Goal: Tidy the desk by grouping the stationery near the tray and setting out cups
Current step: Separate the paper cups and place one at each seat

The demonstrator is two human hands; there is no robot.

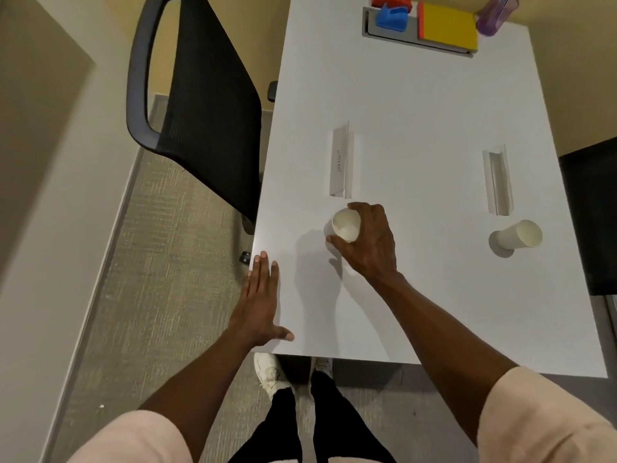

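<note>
Near the front left of the white desk point(417, 105), the right hand point(370, 243) wrapped its fingers and thumb around a white paper cup point(346, 224), which stood with its mouth upward just in front of a folded paper name card point(341, 162); whether the cup's base touched the desk could not be told. At the desk's near left edge the left hand point(262, 300) lay flat, fingers straight and together, thumb spread, holding nothing. Over on the right a second paper cup point(519, 236) stood upright on the desk, just in front of a second folded card point(498, 180); the two cups were well apart. At the far end sat a grey tray point(390, 34) holding a blue object point(392, 19) and a yellow pad point(449, 26); a red object point(392, 0) showed just beyond, and a purple bottle point(495, 13) stood at the tray's right. A black mesh chair point(207, 95) stood at the desk's left side.
</note>
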